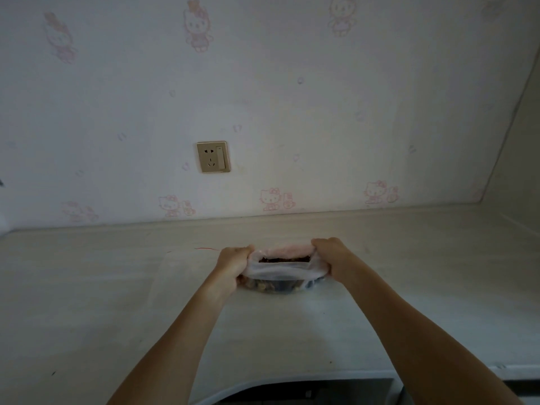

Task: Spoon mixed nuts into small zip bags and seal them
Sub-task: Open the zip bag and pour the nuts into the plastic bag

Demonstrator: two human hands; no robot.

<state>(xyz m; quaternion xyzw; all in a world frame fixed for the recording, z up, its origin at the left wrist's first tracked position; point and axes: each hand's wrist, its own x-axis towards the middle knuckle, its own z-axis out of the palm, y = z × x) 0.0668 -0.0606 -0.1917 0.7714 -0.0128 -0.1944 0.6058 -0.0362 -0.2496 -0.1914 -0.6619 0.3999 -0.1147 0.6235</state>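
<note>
Both hands hold a soft, translucent plastic bag (280,271) on the pale, smooth worktop (117,287), below and to the right of the brass-coloured wall socket (213,156). The left hand (233,266) curls its grip round the bag's left rim; the right hand (328,257) pinches the right rim. The mouth gapes as a dark slit. Lumpy brown nuts (274,286) show through the bag's rounded base.
</note>
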